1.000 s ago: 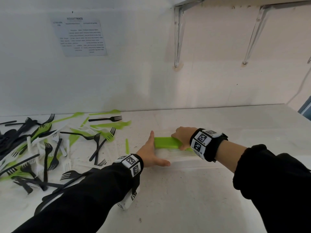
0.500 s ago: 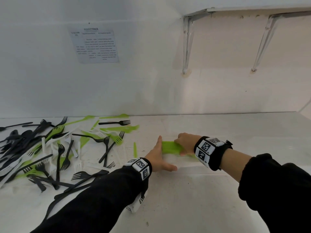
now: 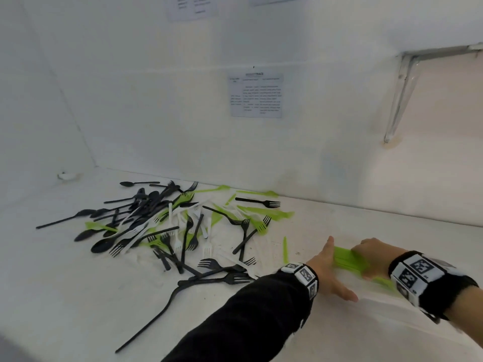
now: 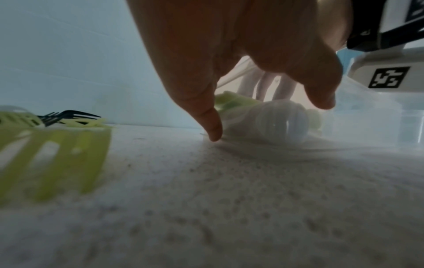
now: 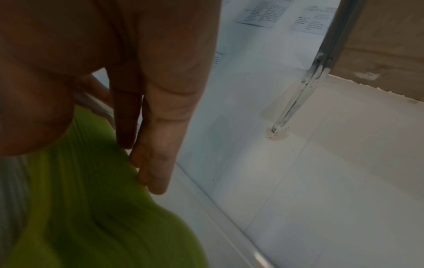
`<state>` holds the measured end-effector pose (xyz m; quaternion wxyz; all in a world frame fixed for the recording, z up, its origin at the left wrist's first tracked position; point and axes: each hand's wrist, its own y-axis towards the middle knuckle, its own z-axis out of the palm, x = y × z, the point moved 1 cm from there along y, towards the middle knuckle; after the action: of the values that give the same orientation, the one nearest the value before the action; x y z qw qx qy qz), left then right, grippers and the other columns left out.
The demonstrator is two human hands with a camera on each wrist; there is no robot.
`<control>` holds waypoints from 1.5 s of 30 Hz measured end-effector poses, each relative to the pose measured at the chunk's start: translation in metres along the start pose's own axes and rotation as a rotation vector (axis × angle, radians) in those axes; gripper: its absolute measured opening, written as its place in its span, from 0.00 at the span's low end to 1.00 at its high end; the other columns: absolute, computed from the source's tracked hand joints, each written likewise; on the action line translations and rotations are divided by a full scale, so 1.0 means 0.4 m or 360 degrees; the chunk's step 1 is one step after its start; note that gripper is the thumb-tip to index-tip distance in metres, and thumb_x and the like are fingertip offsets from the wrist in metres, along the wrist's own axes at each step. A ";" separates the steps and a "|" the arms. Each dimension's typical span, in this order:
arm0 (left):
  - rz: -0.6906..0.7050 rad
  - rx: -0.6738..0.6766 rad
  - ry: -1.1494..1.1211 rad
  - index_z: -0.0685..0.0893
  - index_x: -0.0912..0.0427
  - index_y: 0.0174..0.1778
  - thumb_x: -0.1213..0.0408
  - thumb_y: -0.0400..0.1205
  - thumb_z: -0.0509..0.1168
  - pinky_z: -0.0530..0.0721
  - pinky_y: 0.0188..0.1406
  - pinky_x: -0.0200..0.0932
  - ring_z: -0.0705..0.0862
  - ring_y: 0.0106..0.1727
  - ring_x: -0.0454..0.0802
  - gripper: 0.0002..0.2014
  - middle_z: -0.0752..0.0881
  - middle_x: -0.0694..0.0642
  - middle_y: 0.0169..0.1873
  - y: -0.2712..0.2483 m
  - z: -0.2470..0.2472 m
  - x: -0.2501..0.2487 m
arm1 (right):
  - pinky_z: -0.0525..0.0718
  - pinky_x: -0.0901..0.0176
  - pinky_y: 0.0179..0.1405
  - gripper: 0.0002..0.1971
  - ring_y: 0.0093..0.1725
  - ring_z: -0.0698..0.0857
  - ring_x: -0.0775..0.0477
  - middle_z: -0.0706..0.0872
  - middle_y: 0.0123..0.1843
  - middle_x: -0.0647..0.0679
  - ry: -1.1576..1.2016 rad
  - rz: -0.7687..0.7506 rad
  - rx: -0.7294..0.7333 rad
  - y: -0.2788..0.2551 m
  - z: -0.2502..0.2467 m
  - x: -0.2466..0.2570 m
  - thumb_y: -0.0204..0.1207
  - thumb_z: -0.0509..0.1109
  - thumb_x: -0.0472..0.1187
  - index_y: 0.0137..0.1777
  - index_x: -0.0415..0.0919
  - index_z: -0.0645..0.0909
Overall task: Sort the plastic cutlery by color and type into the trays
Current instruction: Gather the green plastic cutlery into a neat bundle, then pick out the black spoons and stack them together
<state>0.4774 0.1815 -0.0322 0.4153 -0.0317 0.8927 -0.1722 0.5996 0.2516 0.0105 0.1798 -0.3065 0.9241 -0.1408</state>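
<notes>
A bundle of green plastic cutlery [image 3: 345, 258] lies lengthwise in a clear plastic tray [image 3: 379, 305] at the lower right of the head view. My right hand [image 3: 371, 257] is curled over the bundle and grips it; in the right wrist view its fingers [image 5: 156, 163] lie along the green cutlery [image 5: 91, 199]. My left hand [image 3: 328, 270] is open, palm set against the tray's left end, fingers straight. In the left wrist view the fingertip [image 4: 213, 128] touches the table beside the tray [image 4: 344, 117], with the green bundle [image 4: 234, 101] blurred behind its wall.
A mixed pile of black, white and green forks and spoons [image 3: 183, 226] spreads over the white table to the left. One green piece [image 3: 285, 250] lies alone near my left hand. A long black fork [image 3: 167, 309] points toward the front edge. A wall and a metal shelf bracket [image 3: 400, 100] stand behind.
The head view has swung left, so the pile now sits in the middle and the hands at the lower right. Both hands hold the same places at the tray and the green bundle.
</notes>
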 end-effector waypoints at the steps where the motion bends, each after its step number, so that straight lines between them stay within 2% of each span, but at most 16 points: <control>1: -0.0005 0.0001 -0.0004 0.29 0.49 0.80 0.58 0.69 0.79 0.61 0.78 0.47 0.58 0.82 0.54 0.64 0.53 0.57 0.83 -0.003 -0.001 -0.001 | 0.76 0.64 0.61 0.22 0.64 0.80 0.49 0.79 0.65 0.47 -0.0010 0.0006 0.0005 -0.001 -0.003 0.003 0.76 0.67 0.45 0.69 0.43 0.75; 6: -0.0007 0.0001 0.0001 0.29 0.50 0.80 0.59 0.70 0.78 0.60 0.79 0.48 0.58 0.82 0.56 0.63 0.54 0.58 0.83 -0.021 -0.007 -0.008 | 0.69 0.63 0.71 0.31 0.75 0.71 0.49 0.72 0.75 0.47 0.0053 0.0057 0.0033 -0.010 -0.013 0.004 0.77 0.68 0.49 0.78 0.44 0.64; 15: 0.0030 -0.0031 0.0023 0.30 0.53 0.81 0.62 0.72 0.77 0.58 0.80 0.49 0.57 0.82 0.58 0.61 0.52 0.60 0.83 -0.042 -0.007 -0.003 | 0.66 0.67 0.71 0.32 0.77 0.70 0.51 0.70 0.77 0.49 0.0107 0.0136 -0.0017 -0.017 -0.024 0.023 0.77 0.67 0.51 0.79 0.46 0.61; 20: 0.0097 -0.0024 0.0046 0.31 0.56 0.81 0.62 0.74 0.75 0.54 0.81 0.48 0.50 0.84 0.55 0.58 0.44 0.56 0.84 -0.054 -0.005 -0.002 | 0.64 0.66 0.73 0.35 0.78 0.67 0.51 0.67 0.79 0.49 0.0271 0.0216 -0.0048 -0.025 -0.019 0.025 0.77 0.67 0.51 0.80 0.47 0.58; 23: 0.0133 -0.0028 0.0087 0.34 0.58 0.82 0.60 0.74 0.75 0.55 0.81 0.48 0.52 0.83 0.55 0.57 0.47 0.57 0.83 -0.067 -0.010 -0.001 | 0.64 0.66 0.73 0.34 0.78 0.67 0.52 0.67 0.79 0.51 0.0344 0.0280 -0.0054 -0.027 -0.017 0.027 0.77 0.67 0.51 0.80 0.48 0.58; 26: 0.0223 -0.0015 0.0128 0.40 0.61 0.83 0.63 0.74 0.75 0.59 0.79 0.49 0.57 0.82 0.58 0.54 0.55 0.62 0.82 -0.090 -0.032 0.006 | 0.64 0.69 0.72 0.31 0.78 0.67 0.54 0.68 0.78 0.53 0.0409 0.0312 -0.0114 -0.023 -0.028 0.035 0.79 0.65 0.52 0.79 0.49 0.60; 29: 0.0366 -0.0034 0.0194 0.53 0.62 0.82 0.63 0.75 0.74 0.62 0.76 0.50 0.63 0.79 0.60 0.45 0.63 0.63 0.79 -0.123 -0.070 0.020 | 0.68 0.69 0.68 0.22 0.71 0.75 0.54 0.77 0.72 0.53 0.0462 0.0341 -0.0218 -0.010 -0.063 0.051 0.80 0.64 0.51 0.72 0.48 0.71; 31: 0.0402 -0.0111 0.0193 0.58 0.59 0.81 0.60 0.78 0.71 0.61 0.76 0.49 0.64 0.78 0.57 0.39 0.65 0.60 0.79 -0.147 -0.110 0.046 | 0.73 0.64 0.65 0.11 0.65 0.80 0.50 0.83 0.65 0.51 0.0495 0.0336 -0.0321 0.009 -0.106 0.081 0.78 0.65 0.48 0.59 0.53 0.78; 32: 0.0398 -0.0178 0.0148 0.60 0.57 0.81 0.59 0.79 0.69 0.63 0.76 0.48 0.66 0.78 0.56 0.36 0.67 0.58 0.78 -0.160 -0.138 0.065 | 0.75 0.61 0.64 0.05 0.62 0.81 0.48 0.85 0.61 0.50 0.0542 0.0311 -0.0389 0.017 -0.130 0.106 0.77 0.65 0.46 0.52 0.54 0.78; 34: 0.0369 -0.0379 0.0024 0.66 0.55 0.78 0.60 0.81 0.66 0.68 0.72 0.47 0.72 0.73 0.54 0.29 0.73 0.56 0.74 -0.190 -0.215 0.120 | 0.78 0.58 0.61 0.03 0.58 0.83 0.46 0.86 0.54 0.48 0.0653 0.0203 -0.0496 0.034 -0.186 0.180 0.77 0.66 0.44 0.47 0.53 0.77; 38: 0.0170 -0.0938 0.0035 0.76 0.53 0.69 0.65 0.83 0.59 0.77 0.67 0.49 0.79 0.64 0.50 0.17 0.80 0.51 0.64 -0.277 -0.423 0.305 | 0.80 0.57 0.58 0.04 0.53 0.84 0.46 0.86 0.49 0.48 0.0784 -0.0082 -0.0587 0.095 -0.282 0.391 0.77 0.65 0.42 0.46 0.50 0.81; 41: -0.0229 -0.1293 0.0387 0.78 0.50 0.63 0.66 0.83 0.57 0.78 0.65 0.50 0.78 0.63 0.51 0.14 0.79 0.51 0.62 -0.356 -0.592 0.492 | 0.79 0.58 0.58 0.09 0.54 0.84 0.46 0.88 0.52 0.46 0.0900 -0.0245 -0.0632 0.171 -0.329 0.573 0.76 0.65 0.39 0.52 0.43 0.86; 43: -0.0633 -0.1353 0.0691 0.74 0.49 0.66 0.66 0.83 0.57 0.73 0.67 0.50 0.72 0.68 0.53 0.16 0.75 0.54 0.66 -0.409 -0.693 0.619 | 0.80 0.59 0.58 0.11 0.55 0.84 0.46 0.88 0.54 0.46 0.0966 -0.0333 -0.0606 0.225 -0.354 0.695 0.77 0.63 0.38 0.53 0.43 0.86; 45: -0.1027 -0.1223 0.0872 0.67 0.52 0.72 0.64 0.82 0.57 0.69 0.68 0.54 0.68 0.72 0.57 0.21 0.70 0.57 0.71 -0.455 -0.764 0.727 | 0.79 0.60 0.59 0.12 0.58 0.83 0.46 0.87 0.56 0.46 0.0965 -0.0382 -0.0544 0.271 -0.376 0.803 0.78 0.62 0.37 0.54 0.42 0.86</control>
<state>0.0419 0.0383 -0.0020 0.0536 -0.4055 0.9114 0.0448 0.2405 0.1598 0.0260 -0.1737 -0.3828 0.9030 -0.0890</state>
